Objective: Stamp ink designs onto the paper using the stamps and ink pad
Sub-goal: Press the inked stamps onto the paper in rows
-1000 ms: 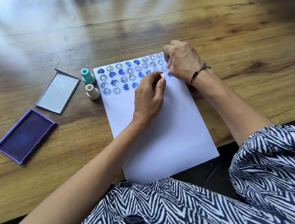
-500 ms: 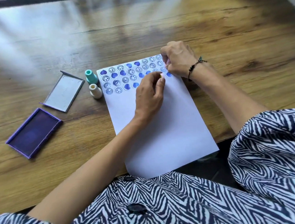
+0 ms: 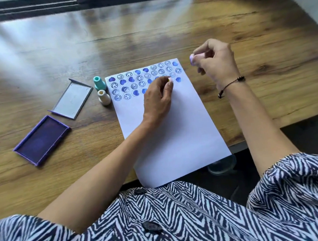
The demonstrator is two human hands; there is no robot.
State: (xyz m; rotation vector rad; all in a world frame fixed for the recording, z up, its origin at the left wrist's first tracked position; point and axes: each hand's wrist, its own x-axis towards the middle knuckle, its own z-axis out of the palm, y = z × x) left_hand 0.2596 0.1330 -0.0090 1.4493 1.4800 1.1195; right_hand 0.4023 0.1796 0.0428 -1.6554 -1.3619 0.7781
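A white sheet of paper [image 3: 176, 130] lies on the wooden table, its top rows filled with blue hearts and smiley prints. My left hand [image 3: 158, 99] rests on the paper, fingers pinched on a small yellow stamp [image 3: 168, 79] pressed at the third row. My right hand [image 3: 216, 63] is lifted off to the right of the paper's top corner, shut on a pale lilac stamp [image 3: 192, 59]. A teal stamp [image 3: 99, 83] and a cream stamp [image 3: 104, 97] stand upright just left of the paper. The open purple ink pad [image 3: 41, 139] lies at the far left.
The ink pad's grey lid [image 3: 73, 98] lies between the pad and the standing stamps. The table's near edge [image 3: 239, 146] runs under the paper, whose lower end overhangs it. A zebra-striped garment fills the foreground.
My right hand has lifted from the paper's top right corner and moved right, carrying the lilac stamp. My left hand stays pinched on the yellow stamp at the third row.
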